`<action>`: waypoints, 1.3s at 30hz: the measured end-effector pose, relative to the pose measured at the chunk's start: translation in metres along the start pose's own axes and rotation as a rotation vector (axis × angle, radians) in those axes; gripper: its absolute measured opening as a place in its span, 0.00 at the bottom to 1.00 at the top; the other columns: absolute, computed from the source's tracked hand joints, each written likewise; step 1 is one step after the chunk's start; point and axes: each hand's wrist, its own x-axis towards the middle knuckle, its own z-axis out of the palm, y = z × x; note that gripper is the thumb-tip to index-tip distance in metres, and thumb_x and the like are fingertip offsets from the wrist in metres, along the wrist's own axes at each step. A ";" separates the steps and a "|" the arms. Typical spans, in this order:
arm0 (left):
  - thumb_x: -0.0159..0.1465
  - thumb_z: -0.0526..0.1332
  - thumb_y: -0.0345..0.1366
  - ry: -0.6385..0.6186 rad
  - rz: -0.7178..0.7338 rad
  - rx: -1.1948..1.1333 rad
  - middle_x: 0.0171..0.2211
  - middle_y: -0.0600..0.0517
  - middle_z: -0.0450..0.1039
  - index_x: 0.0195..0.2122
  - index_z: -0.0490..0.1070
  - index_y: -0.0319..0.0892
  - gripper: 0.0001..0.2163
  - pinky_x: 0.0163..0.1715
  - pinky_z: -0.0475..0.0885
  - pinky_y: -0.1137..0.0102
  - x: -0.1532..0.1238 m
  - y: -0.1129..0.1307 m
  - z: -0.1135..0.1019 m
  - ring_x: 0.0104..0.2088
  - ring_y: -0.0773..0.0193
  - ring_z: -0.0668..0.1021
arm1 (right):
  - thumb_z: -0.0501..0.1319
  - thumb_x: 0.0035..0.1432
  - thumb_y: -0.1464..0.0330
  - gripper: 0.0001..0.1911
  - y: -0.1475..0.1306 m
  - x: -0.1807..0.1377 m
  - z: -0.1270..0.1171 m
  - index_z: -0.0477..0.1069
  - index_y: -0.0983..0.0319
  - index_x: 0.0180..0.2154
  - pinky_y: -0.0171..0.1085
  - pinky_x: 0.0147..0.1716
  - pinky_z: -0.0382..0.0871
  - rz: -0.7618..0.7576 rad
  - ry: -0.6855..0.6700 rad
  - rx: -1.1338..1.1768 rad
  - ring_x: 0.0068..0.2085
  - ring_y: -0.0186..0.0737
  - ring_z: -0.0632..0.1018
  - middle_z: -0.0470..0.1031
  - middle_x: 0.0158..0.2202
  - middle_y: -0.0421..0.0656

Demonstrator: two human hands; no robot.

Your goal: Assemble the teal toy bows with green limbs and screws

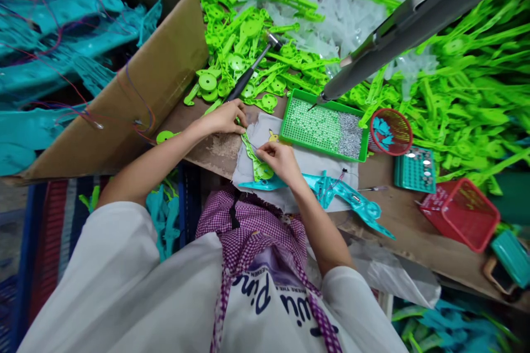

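Note:
My left hand [228, 117] pinches the upper end of a bright green plastic part [250, 154], a long thin piece with a round disc at its near end. It lies on a grey cloth [298, 159]. Close to the middle of that part, my right hand [281, 161] has thumb and fingers pressed together; a thin dark line shows at the fingertips, too fine to name. Under my right wrist lies a turquoise plastic part [331, 190] with small wires on it. A black-handled hammer [247, 76] rests just beyond my left hand.
A grey power screwdriver [385, 38] hangs over a green tray [323, 126] of small pieces and screws. To the right are a red basket [391, 131], a turquoise tray [415, 169] and a red bin [466, 214]. A cardboard box [165, 49] stands left; green parts [248, 33] pile behind.

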 end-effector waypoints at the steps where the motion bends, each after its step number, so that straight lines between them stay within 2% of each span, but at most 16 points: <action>1: 0.57 0.71 0.40 -0.001 -0.001 -0.001 0.54 0.48 0.72 0.38 0.84 0.41 0.11 0.55 0.68 0.66 0.000 0.000 0.000 0.50 0.56 0.76 | 0.65 0.58 0.64 0.08 -0.001 0.001 0.000 0.76 0.62 0.31 0.35 0.34 0.64 -0.004 -0.021 -0.022 0.30 0.35 0.74 0.79 0.29 0.41; 5: 0.57 0.71 0.44 -0.001 0.013 0.003 0.54 0.47 0.72 0.40 0.84 0.41 0.13 0.55 0.67 0.64 0.000 -0.001 0.001 0.51 0.55 0.76 | 0.66 0.58 0.59 0.14 -0.003 0.010 0.001 0.73 0.62 0.27 0.35 0.31 0.60 -0.002 -0.100 -0.084 0.27 0.32 0.70 0.75 0.25 0.39; 8: 0.57 0.71 0.42 0.008 0.035 0.011 0.52 0.49 0.73 0.40 0.84 0.42 0.12 0.54 0.69 0.66 0.002 -0.005 0.002 0.50 0.57 0.76 | 0.67 0.55 0.57 0.17 -0.002 0.020 -0.001 0.71 0.62 0.26 0.35 0.29 0.58 0.021 -0.181 -0.061 0.26 0.31 0.67 0.70 0.22 0.36; 12: 0.56 0.71 0.41 0.025 0.044 0.022 0.51 0.50 0.72 0.38 0.85 0.44 0.10 0.52 0.70 0.68 0.004 -0.009 0.004 0.48 0.58 0.77 | 0.68 0.53 0.55 0.18 -0.002 0.029 -0.006 0.70 0.62 0.24 0.35 0.29 0.59 0.028 -0.280 -0.021 0.25 0.31 0.67 0.70 0.21 0.36; 16: 0.56 0.71 0.42 0.028 0.057 0.015 0.51 0.50 0.72 0.38 0.84 0.43 0.11 0.52 0.70 0.67 0.004 -0.010 0.004 0.48 0.58 0.76 | 0.68 0.53 0.60 0.15 -0.006 0.032 -0.008 0.69 0.61 0.23 0.34 0.29 0.60 0.024 -0.315 -0.065 0.26 0.31 0.68 0.71 0.21 0.37; 26: 0.56 0.71 0.39 0.018 0.057 0.005 0.51 0.48 0.73 0.38 0.82 0.40 0.11 0.53 0.69 0.67 0.004 -0.008 0.004 0.50 0.56 0.75 | 0.69 0.54 0.67 0.11 -0.024 0.043 -0.007 0.71 0.60 0.22 0.36 0.31 0.58 0.085 -0.374 -0.376 0.26 0.34 0.69 0.71 0.20 0.37; 30: 0.55 0.71 0.37 0.014 0.022 0.024 0.51 0.47 0.72 0.37 0.83 0.41 0.09 0.53 0.70 0.66 0.004 -0.004 0.002 0.50 0.56 0.76 | 0.67 0.59 0.66 0.07 -0.020 0.032 -0.004 0.75 0.62 0.30 0.35 0.31 0.59 0.068 -0.321 -0.347 0.28 0.35 0.72 0.76 0.26 0.40; 35: 0.57 0.70 0.38 0.036 0.016 0.027 0.53 0.48 0.71 0.39 0.84 0.43 0.10 0.53 0.71 0.65 -0.002 -0.001 0.004 0.49 0.57 0.77 | 0.62 0.66 0.64 0.11 -0.011 -0.007 -0.003 0.77 0.61 0.46 0.37 0.39 0.65 -0.023 -0.088 -0.274 0.39 0.40 0.79 0.82 0.41 0.45; 39: 0.61 0.67 0.36 0.119 0.005 0.039 0.55 0.48 0.71 0.43 0.82 0.43 0.10 0.54 0.71 0.63 -0.017 0.008 0.012 0.47 0.58 0.77 | 0.56 0.69 0.64 0.13 -0.008 -0.040 -0.002 0.78 0.57 0.49 0.39 0.43 0.68 -0.061 0.053 -0.299 0.45 0.43 0.80 0.82 0.47 0.46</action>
